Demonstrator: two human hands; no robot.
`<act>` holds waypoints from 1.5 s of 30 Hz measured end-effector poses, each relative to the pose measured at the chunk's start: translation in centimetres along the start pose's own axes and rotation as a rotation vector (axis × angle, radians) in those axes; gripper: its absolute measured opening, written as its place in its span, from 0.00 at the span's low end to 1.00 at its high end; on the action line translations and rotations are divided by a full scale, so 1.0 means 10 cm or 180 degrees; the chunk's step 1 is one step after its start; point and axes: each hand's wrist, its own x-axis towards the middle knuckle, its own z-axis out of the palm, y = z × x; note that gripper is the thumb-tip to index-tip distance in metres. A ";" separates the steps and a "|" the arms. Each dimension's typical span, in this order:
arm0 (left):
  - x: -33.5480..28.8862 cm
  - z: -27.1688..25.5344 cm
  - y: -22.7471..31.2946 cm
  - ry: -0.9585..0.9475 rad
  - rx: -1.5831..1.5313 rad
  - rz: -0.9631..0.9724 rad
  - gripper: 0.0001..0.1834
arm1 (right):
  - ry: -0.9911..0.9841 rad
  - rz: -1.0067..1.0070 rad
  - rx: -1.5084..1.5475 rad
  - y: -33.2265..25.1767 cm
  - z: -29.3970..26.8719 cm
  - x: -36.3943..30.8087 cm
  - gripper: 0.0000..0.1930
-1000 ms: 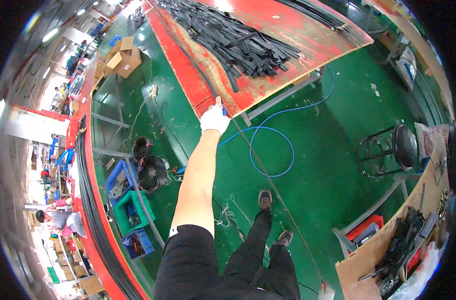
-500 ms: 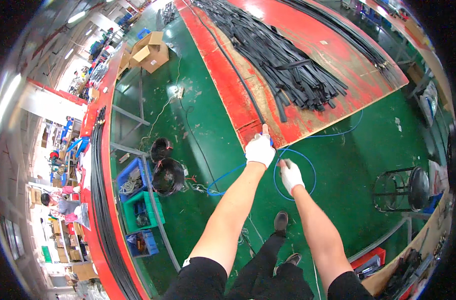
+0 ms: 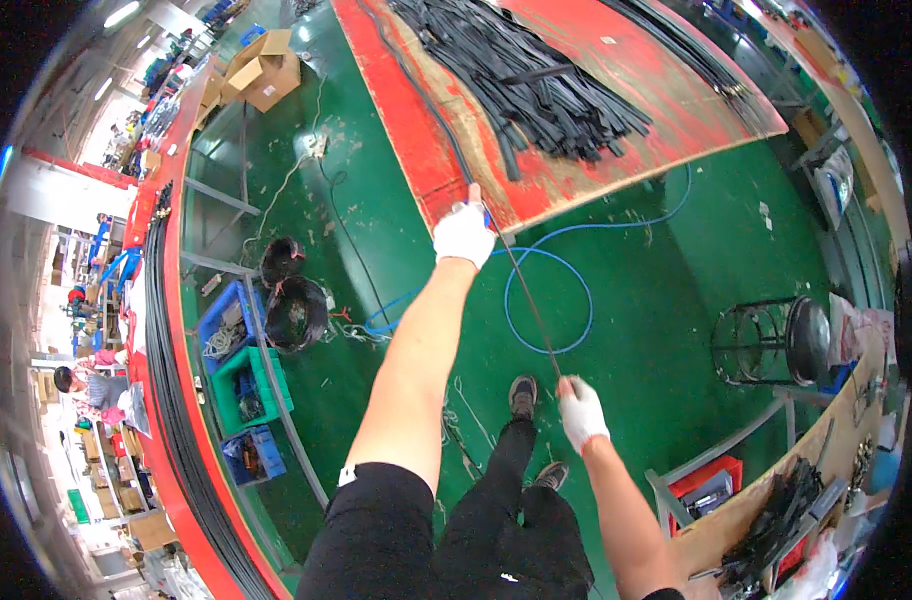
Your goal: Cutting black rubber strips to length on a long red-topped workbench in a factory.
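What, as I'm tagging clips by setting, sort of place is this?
Probably a factory workshop: a red worktable piled with black strips, long black cables on another bench, and plastic bins.

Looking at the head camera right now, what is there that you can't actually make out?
All in the head view:
Blue piece at the left hand: mostly hidden by that hand, so its kind is unclear.
Thin cord within the right hand: covered by the hand itself.
Black strips: far ends cut off by the top edge.
Lower blue crate: contents too small to identify.
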 end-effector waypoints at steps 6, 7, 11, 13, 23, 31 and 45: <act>-0.01 0.02 0.03 0.0069 0.0048 -0.0067 0.47 | 0.0467 -0.0208 -0.0549 1.81 -0.57 -1.61 0.16; -0.01 0.00 0.04 -0.0004 0.0032 -0.0080 0.47 | 0.0547 -0.0235 -0.0649 2.11 -0.67 -1.91 0.15; -0.03 -0.03 0.06 0.0082 0.0151 0.0031 0.48 | 0.0941 0.0631 -0.1754 3.01 -0.96 -2.96 0.13; -0.03 -0.01 0.04 0.0115 0.0117 0.0048 0.48 | 0.0890 0.0321 -0.1514 3.14 -1.03 -3.00 0.15; 0.04 -0.09 0.01 -0.0170 -0.0196 -0.0043 0.47 | -0.0466 -0.0416 0.0787 -0.49 0.29 1.17 0.25; 0.08 -0.03 -0.05 -0.0135 -0.0211 -0.0082 0.48 | 0.0297 -0.0793 -0.0382 -1.31 0.68 1.66 0.24; -0.47 0.08 0.45 -0.0151 -0.0383 -0.0368 0.42 | -0.0340 0.0453 0.0672 -0.36 0.04 0.24 0.21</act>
